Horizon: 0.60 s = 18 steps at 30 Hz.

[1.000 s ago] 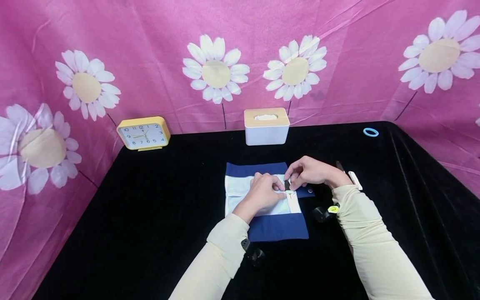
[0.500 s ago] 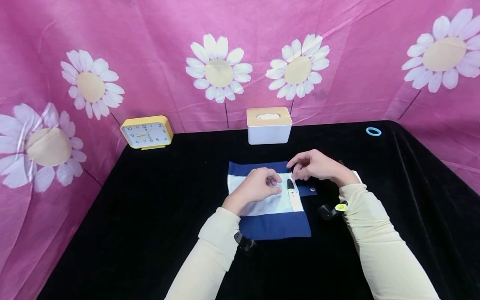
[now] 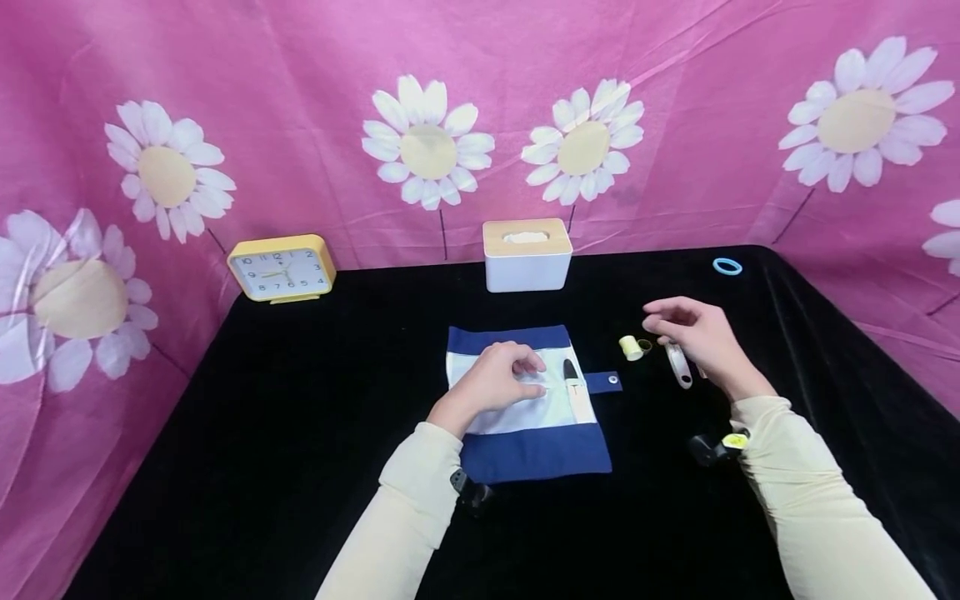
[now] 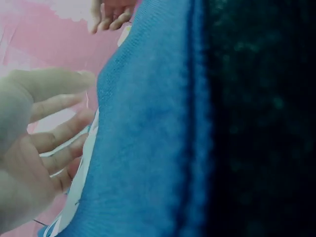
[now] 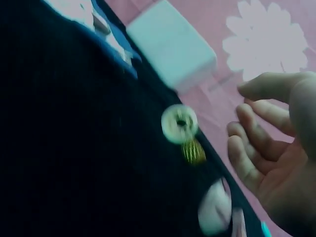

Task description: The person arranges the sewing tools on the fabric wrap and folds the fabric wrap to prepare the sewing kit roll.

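A navy and white fabric pouch (image 3: 536,454) lies unfolded, with a snap strap (image 3: 603,382) sticking out at its right. A slim item with a black end (image 3: 570,369) stands in its narrow right pocket. Over the white middle, my left hand (image 3: 495,379) rests with loosely bent fingers and holds nothing. My right hand (image 3: 697,337) hovers right of the pouch, fingers relaxed and nothing between them. Below its fingertips lies a white oblong tool (image 3: 678,367) with a hole at one end. A pale yellow thread spool (image 3: 631,348) and a small gold thimble (image 5: 193,151) sit beside it.
Black cloth covers the table (image 3: 300,417). At the back stand a yellow clock (image 3: 282,268) and a tissue box (image 3: 527,256) with a wooden top. A light blue ring (image 3: 727,267) lies at the far right, before a pink flowered curtain (image 3: 300,75).
My right hand has left the pocketed black-ended item and moved right, over the white tool, uncovering the spool. My left hand has let go of the pocket and drawn back left.
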Motion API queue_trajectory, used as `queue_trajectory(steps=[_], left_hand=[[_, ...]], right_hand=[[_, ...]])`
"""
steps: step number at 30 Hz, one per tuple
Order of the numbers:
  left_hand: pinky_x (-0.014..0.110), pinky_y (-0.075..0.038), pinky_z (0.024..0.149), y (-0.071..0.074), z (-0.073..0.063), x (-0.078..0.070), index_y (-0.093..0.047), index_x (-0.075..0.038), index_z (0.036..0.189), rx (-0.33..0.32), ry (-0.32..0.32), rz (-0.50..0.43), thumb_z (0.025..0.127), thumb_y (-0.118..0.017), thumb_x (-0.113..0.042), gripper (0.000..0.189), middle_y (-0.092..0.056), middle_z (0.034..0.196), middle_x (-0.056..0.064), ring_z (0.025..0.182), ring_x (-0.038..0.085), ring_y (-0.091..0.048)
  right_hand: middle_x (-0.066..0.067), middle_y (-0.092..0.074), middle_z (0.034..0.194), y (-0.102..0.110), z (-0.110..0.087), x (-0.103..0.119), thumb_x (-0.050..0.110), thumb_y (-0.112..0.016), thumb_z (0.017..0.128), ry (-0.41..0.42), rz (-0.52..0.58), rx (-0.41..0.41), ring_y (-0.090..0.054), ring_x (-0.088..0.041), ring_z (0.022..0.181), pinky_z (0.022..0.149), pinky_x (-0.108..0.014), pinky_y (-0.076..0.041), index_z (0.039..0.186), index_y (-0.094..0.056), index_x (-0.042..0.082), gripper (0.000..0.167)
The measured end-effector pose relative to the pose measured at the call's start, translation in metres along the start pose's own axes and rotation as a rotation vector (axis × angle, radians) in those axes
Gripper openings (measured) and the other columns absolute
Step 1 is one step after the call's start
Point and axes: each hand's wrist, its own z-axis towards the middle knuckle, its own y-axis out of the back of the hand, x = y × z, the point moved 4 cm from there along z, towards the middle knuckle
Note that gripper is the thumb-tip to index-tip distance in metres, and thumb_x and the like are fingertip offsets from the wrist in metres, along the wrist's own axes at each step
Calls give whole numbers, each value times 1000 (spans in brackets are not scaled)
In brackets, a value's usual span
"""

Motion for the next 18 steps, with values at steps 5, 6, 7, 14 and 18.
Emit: queue_trajectory(steps=[5,6,7,14,18], left_hand=[[35,-45,95,3,-4,7,-74,-10,104,-52,62,7,83,-82,-15,23,-72,106,5,105,22,-57],[35,-44,95,4,-5,8,-74,-11,104,-59,67,12,83,-82,-15,23,-72,106,4,105,22,-56],[36,-44,95,4,-5,8,-74,-11,103,-65,70,15,82,-83,-15,23,-72,105,4,104,22,-55],[34,-48,93,3,-2,14,-75,-10,101,-36,48,15,81,-83,-13,22,-72,100,4,97,19,-60],[29,-46,86,3,1,19,-76,-10,99,-42,34,-6,81,-83,-12,20,-71,94,2,90,17,-57]], right_hand=[[22,-71,82,17,-11,-17,2,-72,90,39,58,-66,-65,3,67,59,-13,-50,105,-74,15,20],[23,-71,83,20,-13,-20,1,-72,89,43,69,-77,-65,4,68,59,-13,-50,106,-74,13,20],[22,-72,84,23,-15,-23,0,-72,89,51,79,-92,-66,5,69,62,-13,-52,106,-74,10,20],[23,-72,83,41,-24,-38,-1,-74,86,45,35,-206,-66,12,76,68,-8,-51,110,-73,5,24],[28,-68,80,48,-27,-44,3,-77,85,27,-53,-226,-63,14,71,64,-7,-50,108,-73,8,24]])
